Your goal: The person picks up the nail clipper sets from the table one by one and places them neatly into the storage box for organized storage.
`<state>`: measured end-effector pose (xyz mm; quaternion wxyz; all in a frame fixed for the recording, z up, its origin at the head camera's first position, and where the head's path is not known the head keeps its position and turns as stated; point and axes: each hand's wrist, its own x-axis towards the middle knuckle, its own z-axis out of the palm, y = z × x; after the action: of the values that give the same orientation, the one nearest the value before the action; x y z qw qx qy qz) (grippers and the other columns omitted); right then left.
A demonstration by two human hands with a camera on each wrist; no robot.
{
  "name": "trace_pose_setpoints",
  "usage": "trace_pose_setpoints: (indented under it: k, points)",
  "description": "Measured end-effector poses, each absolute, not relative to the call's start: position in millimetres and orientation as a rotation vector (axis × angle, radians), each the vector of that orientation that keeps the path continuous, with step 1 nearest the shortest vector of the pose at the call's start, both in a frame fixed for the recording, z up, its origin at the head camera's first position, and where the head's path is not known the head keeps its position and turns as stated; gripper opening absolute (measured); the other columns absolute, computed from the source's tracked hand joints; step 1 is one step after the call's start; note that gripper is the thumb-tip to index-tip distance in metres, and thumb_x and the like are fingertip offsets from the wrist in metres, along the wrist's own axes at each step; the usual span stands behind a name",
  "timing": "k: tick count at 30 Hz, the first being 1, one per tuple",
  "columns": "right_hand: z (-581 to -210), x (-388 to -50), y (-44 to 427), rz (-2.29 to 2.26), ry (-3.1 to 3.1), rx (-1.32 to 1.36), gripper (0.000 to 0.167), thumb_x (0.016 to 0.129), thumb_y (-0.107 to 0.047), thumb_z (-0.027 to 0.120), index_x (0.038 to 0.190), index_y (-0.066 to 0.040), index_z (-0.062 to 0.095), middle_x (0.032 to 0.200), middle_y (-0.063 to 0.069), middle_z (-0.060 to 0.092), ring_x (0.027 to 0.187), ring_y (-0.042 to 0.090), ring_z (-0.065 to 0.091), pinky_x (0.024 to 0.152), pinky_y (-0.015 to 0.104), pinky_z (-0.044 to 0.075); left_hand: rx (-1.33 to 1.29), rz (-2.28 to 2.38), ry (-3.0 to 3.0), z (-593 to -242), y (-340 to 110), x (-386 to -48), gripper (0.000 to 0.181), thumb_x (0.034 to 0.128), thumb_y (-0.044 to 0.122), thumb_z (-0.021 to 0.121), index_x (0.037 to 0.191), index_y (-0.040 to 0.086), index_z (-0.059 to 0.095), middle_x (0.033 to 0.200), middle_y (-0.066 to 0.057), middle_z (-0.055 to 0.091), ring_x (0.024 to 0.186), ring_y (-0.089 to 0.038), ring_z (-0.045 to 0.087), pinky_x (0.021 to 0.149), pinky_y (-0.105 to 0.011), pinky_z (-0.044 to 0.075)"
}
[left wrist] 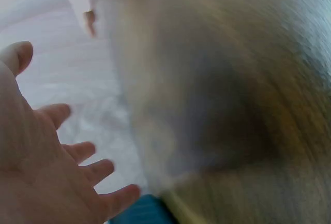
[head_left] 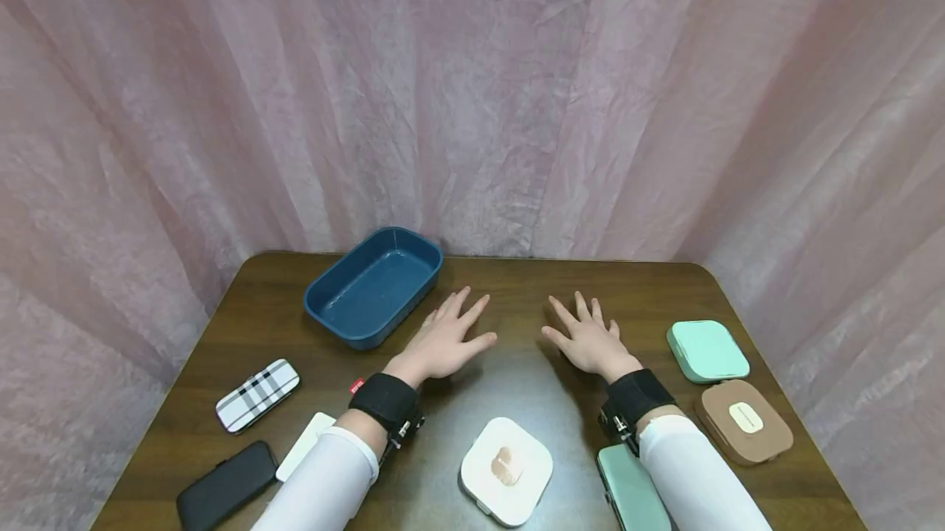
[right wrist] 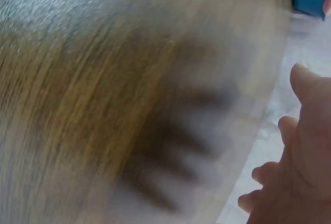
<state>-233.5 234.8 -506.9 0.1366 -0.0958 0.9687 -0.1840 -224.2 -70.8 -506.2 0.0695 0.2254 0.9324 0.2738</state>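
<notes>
dark-blue oblong tub [head_left: 375,295], upright, slantwise on the table [head_left: 513,383]

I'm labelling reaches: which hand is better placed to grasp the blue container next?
Likely the left hand: it is empty and beside the blue container, while the right hand is farther away.

i count one desk [head_left: 509,326], one tub [head_left: 376,289], my two hands [head_left: 443,340] [head_left: 588,341], two straps [head_left: 384,401] [head_left: 639,398], one red tag [head_left: 357,385], and seven cases: three squares (white square [head_left: 506,472], mint square [head_left: 709,350], brown square [head_left: 746,442]) and four oblongs (plaid oblong [head_left: 258,395], black oblong [head_left: 226,488], green oblong [head_left: 632,488], partly hidden white oblong [head_left: 305,445]).
</notes>
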Motion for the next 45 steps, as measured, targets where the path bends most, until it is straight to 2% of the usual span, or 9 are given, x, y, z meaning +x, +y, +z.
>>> trace_pose_setpoints:
  k: [6,9,12,16,19,23,30,38,45]
  points:
    - [-502,-228,238,-0.615,2.816,-0.319,0.071,0.113,-0.05,0.048,0.172,-0.019,0.025,0.173,0.032,0.011,0.157,0.06,0.007,0.114,0.084,0.017,0.588,1.094,2.792,-485,-90,-208,0.068,0.1092,0.057,0.051,0.165,0.019,0.045,0.17,-0.011,0.037,0.152,-0.037,0.041,0.116,-0.062,0.04]
    - [-500,-223,238,-0.67,2.816,-0.344,0.067,0.112,-0.045,0.052,0.169,-0.014,0.033,0.171,0.034,0.019,0.156,0.059,0.014,0.113,0.083,0.023,0.52,1.206,2.84,-477,-103,-200,0.056,0.1097,0.048,0.056,0.155,0.015,0.059,0.157,-0.01,0.055,0.135,-0.032,0.06,0.106,-0.056,0.051]
    - [-500,-217,239,-0.72,2.82,-0.363,0.062,0.112,-0.04,0.056,0.165,-0.01,0.042,0.168,0.035,0.027,0.156,0.058,0.019,0.115,0.079,0.026,0.431,1.319,2.897,-473,-117,-193,0.04,0.1093,0.036,0.061,0.141,0.012,0.07,0.135,-0.008,0.07,0.113,-0.027,0.07,0.093,-0.049,0.057]
    - [-499,-210,239,-0.764,2.826,-0.392,0.058,0.111,-0.036,0.059,0.16,-0.007,0.049,0.164,0.033,0.036,0.154,0.054,0.029,0.118,0.072,0.03,0.281,1.474,2.956,-465,-140,-182,0.027,0.1092,0.026,0.063,0.125,0.01,0.077,0.106,-0.005,0.075,0.088,-0.02,0.066,0.076,-0.039,0.053]
    - [-497,-204,240,-0.801,2.831,-0.429,0.056,0.111,-0.035,0.059,0.157,-0.005,0.052,0.159,0.028,0.047,0.149,0.049,0.041,0.117,0.067,0.035,0.119,1.576,2.982,-461,-157,-175,0.025,0.1095,0.025,0.062,0.118,0.009,0.078,0.092,-0.008,0.073,0.078,-0.019,0.065,0.067,-0.034,0.049]
    - [-494,-195,243,-0.844,2.826,-0.452,0.052,0.111,-0.033,0.061,0.155,-0.005,0.056,0.151,0.019,0.06,0.14,0.042,0.055,0.112,0.062,0.044,-0.113,1.598,3.0,-466,-177,-167,0.025,0.1094,0.028,0.061,0.114,0.008,0.075,0.09,-0.011,0.072,0.077,-0.02,0.065,0.066,-0.033,0.047]
    - [-496,-183,248,-0.857,2.8,-0.468,0.049,0.111,-0.033,0.06,0.153,-0.008,0.059,0.146,0.014,0.065,0.133,0.037,0.062,0.106,0.058,0.051,-0.415,1.444,2.912,-478,-204,-156,0.034,0.1078,0.037,0.061,0.105,0.003,0.063,0.084,-0.01,0.058,0.077,-0.027,0.054,0.066,-0.038,0.041]
    - [-493,-177,241,-0.903,2.804,-0.486,0.048,0.11,-0.032,0.062,0.152,-0.008,0.06,0.145,0.012,0.066,0.134,0.035,0.062,0.108,0.057,0.05,-0.433,1.286,2.726,-481,-221,-157,0.055,0.1098,0.051,0.051,0.106,-0.002,0.064,0.069,-0.007,0.059,0.062,-0.024,0.06,0.06,-0.038,0.042]
    - [-487,-175,232,-0.947,2.808,-0.545,0.049,0.11,-0.036,0.062,0.152,-0.01,0.06,0.146,0.011,0.066,0.135,0.032,0.062,0.108,0.055,0.05,-0.42,1.296,2.668,-485,-222,-167,0.056,0.111,0.051,0.047,0.102,-0.002,0.062,0.074,-0.012,0.064,0.056,-0.026,0.061,0.06,-0.038,0.044]
